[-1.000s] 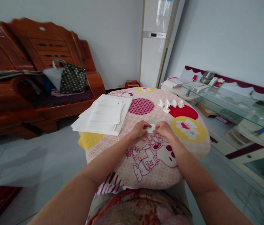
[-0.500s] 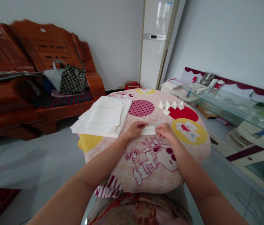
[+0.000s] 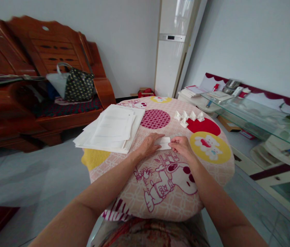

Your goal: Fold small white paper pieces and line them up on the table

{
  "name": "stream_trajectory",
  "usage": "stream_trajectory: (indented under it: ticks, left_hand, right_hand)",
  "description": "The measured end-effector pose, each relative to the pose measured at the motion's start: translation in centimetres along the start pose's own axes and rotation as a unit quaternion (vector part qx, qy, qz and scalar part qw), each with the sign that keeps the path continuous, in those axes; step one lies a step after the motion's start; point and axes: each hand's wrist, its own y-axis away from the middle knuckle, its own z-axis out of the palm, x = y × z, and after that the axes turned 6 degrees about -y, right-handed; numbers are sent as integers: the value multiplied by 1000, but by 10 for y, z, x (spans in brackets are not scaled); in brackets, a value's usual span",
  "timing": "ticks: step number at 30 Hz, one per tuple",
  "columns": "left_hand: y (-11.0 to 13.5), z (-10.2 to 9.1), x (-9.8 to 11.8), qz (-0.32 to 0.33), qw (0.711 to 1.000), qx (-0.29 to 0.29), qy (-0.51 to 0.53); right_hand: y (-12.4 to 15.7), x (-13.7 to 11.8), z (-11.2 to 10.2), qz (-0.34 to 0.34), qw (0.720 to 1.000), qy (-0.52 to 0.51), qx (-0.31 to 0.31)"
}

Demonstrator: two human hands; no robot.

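A small folded strip of white paper lies on the cloth-covered round table between my two hands. My left hand grips its left part, fingers reaching along the far edge and the thumb nearer me. At the right end, the thumb and fingertips of my right hand are pinched on the paper's edge. Part of the strip is hidden under my left fingers. Beyond my right hand stand several small folded white paper pieces, pointed at the top. To the left is a stack of white paper sheets.
A wooden settee with a patterned bag on it stands at the left. On the right, a glass-topped cabinet holds papers and small items. A tall white floor unit occupies the back corner.
My left fingers have stretched further right along the far edge of the paper. My right hand stays at the right end. The view has shifted slightly.
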Motion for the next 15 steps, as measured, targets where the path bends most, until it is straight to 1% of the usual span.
stream_trajectory:
  ticks: [2, 4, 5, 7, 9, 12, 15]
  left_hand:
    - [0, -4, 3, -2, 1000, 18, 1]
    - [0, -7, 6, 13, 999, 38, 1]
    - [0, -9, 8, 28, 999, 44, 0]
    - [0, -12, 11, 68, 997, 46, -6]
    - [0, -14, 13, 99, 994, 39, -15]
    - [0, -15, 11, 118, 992, 6, -32]
    - [0, -15, 4, 117, 991, -33, -47]
  right_hand:
    - [2, -2, 0, -38, 999, -6, -14]
    - [3, -3, -2, -74, 997, -7, -11]
    - [3, -4, -4, -91, 996, -5, 3]
    - [3, -3, -8, -120, 991, 2, 51]
    - [1, -1, -11, -141, 986, 23, 87]
    - [0, 0, -13, -175, 974, 90, 115]
    - [2, -3, -10, -261, 942, 166, 126]
